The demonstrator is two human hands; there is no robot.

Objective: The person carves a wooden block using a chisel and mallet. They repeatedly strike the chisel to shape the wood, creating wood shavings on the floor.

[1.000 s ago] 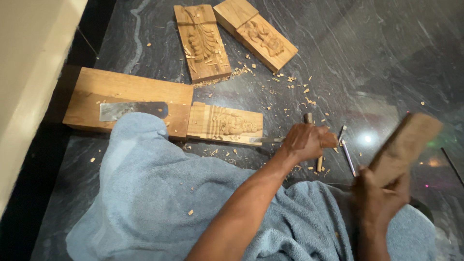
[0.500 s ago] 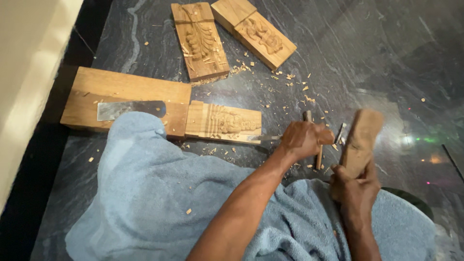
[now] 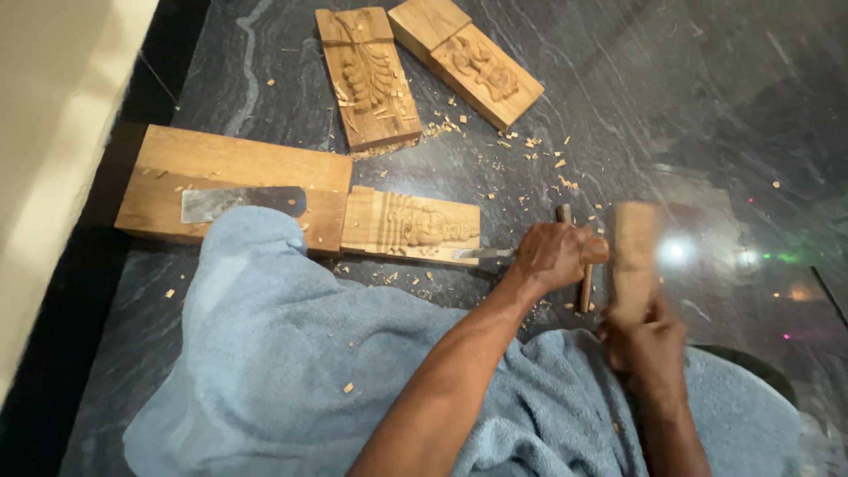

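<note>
A dark, veined stone floor [image 3: 707, 106] carries everything, strewn with pale wood chips [image 3: 530, 150] out beyond the fingers. A blue towel [image 3: 265, 353] covers the person's lap, on the near side of both hands, flecked with a few chips.

Well to the left of the left hand's fingers lies a large plain wooden block [image 3: 221, 168] with a flat metal blade [image 3: 238, 201] lying on it. Butted against that block's right end is the carved wooden panel [image 3: 411, 228], just left of the left fingers. Farther away, beyond the fingers, two more carved panels lie side by side: a long one [image 3: 367, 75] and an angled one [image 3: 477, 62].

The right hand [image 3: 649, 340] has its fingers wrapped round the lower end of a wooden mallet [image 3: 634, 256], which stands upright and blurred, just right of the left hand. The left hand [image 3: 555, 256] is curled tight about a chisel [image 3: 484, 253]; its metal tip points left out of the fingers and touches the right end of the carved wooden panel, while the handle's butt shows at the right side of the fist, at the mallet's face. Another slim tool [image 3: 585, 291] lies on the floor beneath that hand, partly hidden.
</note>
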